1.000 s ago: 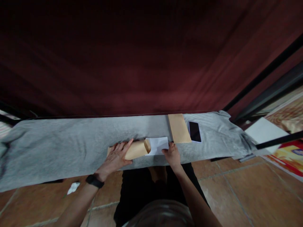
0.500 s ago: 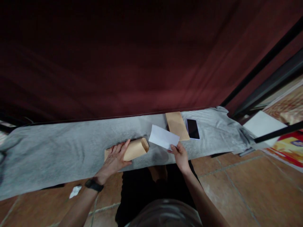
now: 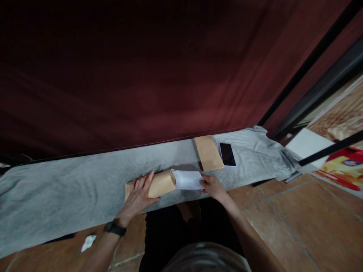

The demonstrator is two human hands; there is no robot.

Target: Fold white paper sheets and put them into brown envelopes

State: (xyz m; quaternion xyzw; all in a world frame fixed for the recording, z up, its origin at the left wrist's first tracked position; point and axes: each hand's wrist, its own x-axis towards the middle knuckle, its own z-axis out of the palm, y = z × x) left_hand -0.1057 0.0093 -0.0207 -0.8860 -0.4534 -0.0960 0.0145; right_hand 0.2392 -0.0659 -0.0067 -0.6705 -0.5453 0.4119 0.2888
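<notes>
A brown paper envelope (image 3: 162,184) lies on the grey cloth, its mouth bulging open to the right. My left hand (image 3: 139,193) grips its left half, thumb along the lower edge and fingers over the top. A folded sheet of white paper (image 3: 187,180) has its left end at the envelope's mouth, slightly inside it. The thumb and fingers of my right hand (image 3: 212,186) pinch the paper's right end. Just beyond that hand, a second brown envelope (image 3: 209,152) lies flat beside a dark-screened phone (image 3: 227,154).
Grey cloth (image 3: 70,185) covers the long narrow surface, with a dark red curtain-like sheet (image 3: 141,87) behind it. Black bars (image 3: 309,64) and a printed red package (image 3: 346,166) stand at the right. A white scrap (image 3: 89,242) lies on the tiled floor.
My right hand has brought the white paper left and down, turning it level, and its left end has entered the envelope's mouth. My left hand keeps its hold on the envelope.
</notes>
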